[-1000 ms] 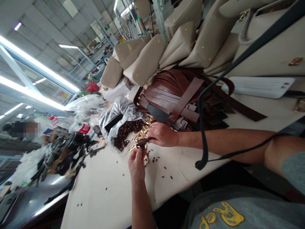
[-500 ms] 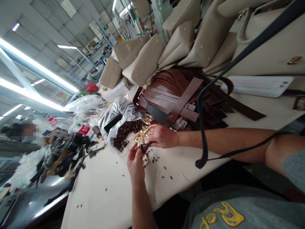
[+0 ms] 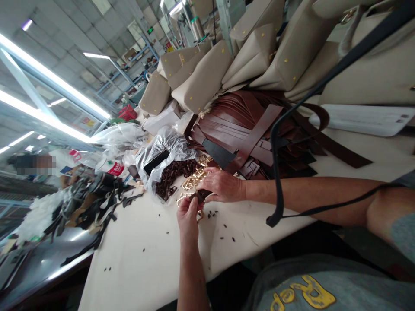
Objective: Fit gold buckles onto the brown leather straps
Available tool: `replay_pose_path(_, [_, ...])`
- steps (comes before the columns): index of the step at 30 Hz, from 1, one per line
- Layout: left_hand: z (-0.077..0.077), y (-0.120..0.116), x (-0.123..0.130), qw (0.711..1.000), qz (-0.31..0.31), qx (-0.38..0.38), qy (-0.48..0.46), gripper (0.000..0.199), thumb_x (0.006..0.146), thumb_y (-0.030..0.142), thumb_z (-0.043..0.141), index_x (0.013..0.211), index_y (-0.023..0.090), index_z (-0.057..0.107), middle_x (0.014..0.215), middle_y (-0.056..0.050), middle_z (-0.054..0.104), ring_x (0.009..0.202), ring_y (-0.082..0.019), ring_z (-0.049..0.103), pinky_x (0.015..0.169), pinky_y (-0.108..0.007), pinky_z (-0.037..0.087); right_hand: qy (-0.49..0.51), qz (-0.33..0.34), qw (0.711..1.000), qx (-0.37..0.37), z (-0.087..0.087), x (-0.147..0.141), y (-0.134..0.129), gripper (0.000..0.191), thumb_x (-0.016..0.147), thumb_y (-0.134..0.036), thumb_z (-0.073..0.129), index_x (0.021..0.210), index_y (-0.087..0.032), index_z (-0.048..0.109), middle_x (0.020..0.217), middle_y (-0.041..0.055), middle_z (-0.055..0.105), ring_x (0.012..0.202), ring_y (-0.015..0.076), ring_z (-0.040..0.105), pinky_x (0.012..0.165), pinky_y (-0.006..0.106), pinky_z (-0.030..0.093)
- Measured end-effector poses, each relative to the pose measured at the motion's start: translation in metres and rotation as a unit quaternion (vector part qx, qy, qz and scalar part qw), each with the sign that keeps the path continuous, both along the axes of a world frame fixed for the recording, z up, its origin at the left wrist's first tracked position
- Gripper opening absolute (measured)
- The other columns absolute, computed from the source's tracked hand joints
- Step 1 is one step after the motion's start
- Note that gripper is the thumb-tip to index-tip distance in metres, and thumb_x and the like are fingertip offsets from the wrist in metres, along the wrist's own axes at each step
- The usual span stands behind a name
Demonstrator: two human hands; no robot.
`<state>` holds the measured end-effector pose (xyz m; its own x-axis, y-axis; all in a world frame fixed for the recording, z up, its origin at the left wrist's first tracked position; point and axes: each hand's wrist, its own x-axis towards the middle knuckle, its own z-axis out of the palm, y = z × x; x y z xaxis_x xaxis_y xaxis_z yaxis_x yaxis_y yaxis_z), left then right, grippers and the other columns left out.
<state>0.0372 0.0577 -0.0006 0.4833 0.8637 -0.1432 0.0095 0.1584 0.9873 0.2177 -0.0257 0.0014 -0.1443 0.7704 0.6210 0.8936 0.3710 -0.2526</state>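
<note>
Dark brown and partly hidden, a short strip (image 3: pixel 202 195) stretches between the left hand (image 3: pixel 188 212), pinching one end, and the right hand (image 3: pixel 225 185), half curled, gripping the other.

I wear a grey shirt (image 3: pixel 282 270), and its cloth looks a little speckled. On the front there are printed some big yellow letters (image 3: pixel 317 293) with dark outline; the largest seems to be a capital R, and the lower ones are cut by the edge of view. My right sleeve (image 3: pixel 403 229) is short, also grey, and it ends above the elbow. Both my left hand (image 3: pixel 188 212) and my right hand (image 3: pixel 225 185) are bare, and the forearms as well. Across my view hangs a black strap (image 3: pixel 340 74), flat and rather wide.
</note>
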Motion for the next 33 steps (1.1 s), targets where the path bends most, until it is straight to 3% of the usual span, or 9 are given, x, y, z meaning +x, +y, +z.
replay_pose_path(3, [0.000,-0.003,0.002,1.000,-0.022,0.003,0.001,0.040,0.062,0.047,0.086,0.075,0.015,0.064,0.069,0.001,0.067,0.058,-0.011,0.062,0.056,-0.020,0.046,-0.008,0.032,0.999,0.036,0.000,-0.004,0.001,0.049,0.090,-0.047,0.063,0.123,-0.011,0.059,0.112,0.0115,0.069,0.106,0.0226,0.062,0.110,0.045,0.033])
replay_pose_path(8, [0.003,-0.005,0.003,0.998,-0.054,0.020,-0.025,0.036,0.067,0.046,0.083,0.076,0.016,0.066,0.066,0.002,0.064,0.055,-0.008,0.054,0.054,-0.019,0.043,-0.002,0.030,0.998,0.048,0.003,-0.009,0.001,0.037,0.092,-0.041,0.061,0.118,-0.015,0.062,0.105,0.0092,0.072,0.095,0.0219,0.066,0.109,0.049,0.036])
replay_pose_path(13, [0.006,-0.001,0.003,0.998,-0.026,0.007,-0.055,0.038,0.065,0.049,0.083,0.075,0.016,0.066,0.071,-0.001,0.067,0.062,-0.012,0.060,0.059,-0.022,0.047,0.002,0.009,0.999,0.034,0.010,-0.005,-0.002,0.029,0.090,-0.028,0.062,0.116,-0.016,0.061,0.102,0.0096,0.073,0.097,0.0235,0.067,0.108,0.051,0.038])
replay_pose_path(18, [0.006,0.002,0.005,0.995,-0.023,-0.031,-0.088,0.044,0.060,0.052,0.085,0.075,0.015,0.067,0.071,-0.003,0.068,0.061,-0.013,0.062,0.057,-0.023,0.046,-0.037,0.001,0.999,0.030,0.016,0.001,0.002,0.029,0.091,-0.034,0.062,0.115,-0.018,0.062,0.105,0.0087,0.072,0.098,0.0239,0.067,0.097,0.045,0.047])
replay_pose_path(22, [0.008,0.001,0.005,0.987,-0.036,-0.071,-0.143,0.042,0.064,0.049,0.085,0.081,0.015,0.068,0.079,-0.005,0.071,0.065,-0.014,0.065,0.063,-0.025,0.049,-0.147,-0.004,0.988,0.048,0.048,-0.002,0.003,0.020,0.093,-0.023,0.057,0.111,-0.020,0.065,0.102,0.0074,0.072,0.094,0.0230,0.065,0.087,0.040,0.048])
replay_pose_path(26, [0.011,-0.003,0.003,0.966,-0.084,-0.121,-0.213,0.040,0.064,0.045,0.087,0.082,0.016,0.067,0.084,-0.005,0.071,0.068,-0.014,0.067,0.069,-0.026,0.051,-0.254,0.012,0.967,0.026,0.090,-0.014,-0.009,0.026,0.093,-0.011,0.050,0.109,-0.021,0.067,0.101,0.0069,0.070,0.094,0.0230,0.062,0.093,0.041,0.044])
replay_pose_path(28, [0.011,-0.005,0.002,0.961,-0.119,-0.140,-0.205,0.040,0.064,0.044,0.087,0.081,0.016,0.065,0.081,-0.004,0.070,0.068,-0.014,0.067,0.068,-0.025,0.051,-0.266,0.005,0.964,0.003,0.101,-0.018,-0.017,0.023,0.093,-0.010,0.049,0.102,-0.020,0.068,0.093,0.0068,0.069,0.089,0.0224,0.061,0.097,0.043,0.041])
replay_pose_path(30, [0.010,-0.007,0.002,0.961,-0.147,-0.151,-0.177,0.041,0.064,0.044,0.088,0.080,0.015,0.064,0.078,-0.002,0.069,0.065,-0.013,0.067,0.066,-0.024,0.050,-0.250,-0.015,0.968,-0.024,0.100,-0.020,-0.023,0.018,0.092,-0.012,0.052,0.097,-0.020,0.068,0.085,0.0059,0.068,0.085,0.0218,0.061,0.096,0.043,0.041])
replay_pose_path(33, [0.009,-0.006,0.003,0.967,-0.150,-0.150,-0.141,0.044,0.062,0.047,0.088,0.080,0.015,0.063,0.076,-0.001,0.068,0.060,-0.011,0.065,0.061,-0.022,0.047,-0.169,-0.034,0.983,-0.067,0.080,-0.013,-0.025,0.011,0.088,-0.017,0.063,0.099,-0.019,0.067,0.088,0.0049,0.068,0.087,0.0220,0.062,0.089,0.041,0.044])
